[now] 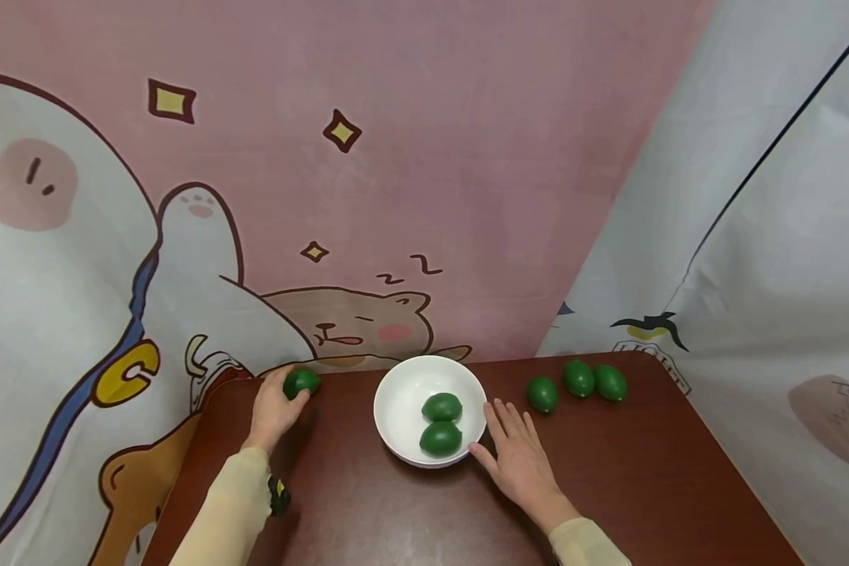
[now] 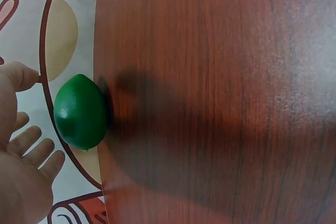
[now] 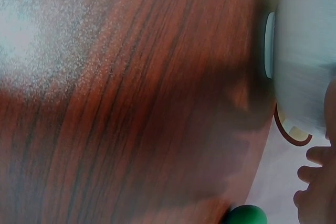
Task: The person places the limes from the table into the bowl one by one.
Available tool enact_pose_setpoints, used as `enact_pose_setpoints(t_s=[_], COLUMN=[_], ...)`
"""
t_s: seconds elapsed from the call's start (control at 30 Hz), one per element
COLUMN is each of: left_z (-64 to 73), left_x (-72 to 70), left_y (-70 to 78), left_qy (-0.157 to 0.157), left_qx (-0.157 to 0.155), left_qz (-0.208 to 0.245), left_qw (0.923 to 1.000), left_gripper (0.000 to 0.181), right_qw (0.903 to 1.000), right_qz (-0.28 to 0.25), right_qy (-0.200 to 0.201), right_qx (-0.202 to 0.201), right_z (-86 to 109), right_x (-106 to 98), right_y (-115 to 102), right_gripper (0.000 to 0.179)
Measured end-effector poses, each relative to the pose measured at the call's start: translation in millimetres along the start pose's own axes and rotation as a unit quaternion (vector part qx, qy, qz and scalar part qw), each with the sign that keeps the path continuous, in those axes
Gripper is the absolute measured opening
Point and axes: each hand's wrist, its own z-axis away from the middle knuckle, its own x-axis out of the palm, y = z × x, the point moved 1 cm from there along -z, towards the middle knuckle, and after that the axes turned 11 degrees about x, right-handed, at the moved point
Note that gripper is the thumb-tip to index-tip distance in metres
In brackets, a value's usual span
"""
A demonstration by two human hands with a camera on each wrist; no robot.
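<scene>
Okay, take the white bowl (image 1: pixel 392 417) as the middle of the clock, with 12 pointing at the cloth backdrop (image 1: pixel 502 196). The lime being worked on (image 1: pixel 304 383) is a touch past 9 o'clock, right by the far edge of the table (image 1: pixel 368 511). The left hand (image 1: pixel 272 413) is curved loosely around it, thumb and fingers apart. I can't spot any real squeeze; the left wrist view shows a gap there.

The right hand (image 1: pixel 520 464) is out at 4 o'clock, fingers straight and slightly fanned, thumb and index tip at the bowl's rim. Steadying it, I'd guess, but I can't tell if there's any pressure.

My read on the step: getting set on that one lime. A single frame can't rule out letting go of it, mind. If it's a pickup, the next move calls for thumb and fingers closing evenly on the fat middle, without nudging it over the edge.

Two limes (image 1: pixel 441 439) lie in the bowl, around its 3 and 5 o'clock, and three loose limes (image 1: pixel 578 378) sit just above 3 o'clock on the table.

Materials: the limes are deep green, egg-shaped with little nubs, kinda waxy. The bowl is round, smooth and glossy, maybe ceramic. The table is reddish-brown with streaky woodgrain and a sheen, and the backdrop is softly creased fabric.
</scene>
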Motion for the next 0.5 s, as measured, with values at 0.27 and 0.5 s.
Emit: enact_pose_setpoints(t_s=[0.27,0.5], left_z=[-4.7,-6.1], left_x=[1.4,7.1], left_y=[-0.9,-7.4], left_qy=[-0.026,-0.053], left_qx=[-0.015,-0.022], left_qz=[-0.012,-0.019], left_qw=[0.9995,0.9982], left_gripper=[0.065,0.070], right_qw=[1.0000,1.0000], right_qz=[0.001,-0.001], right_qy=[0.002,0.005], right_qx=[-0.002,-0.001], right_z=[-0.6,0.1], right_x=[0.7,0.3], right_y=[0.4,1.3], right_gripper=[0.080,0.080])
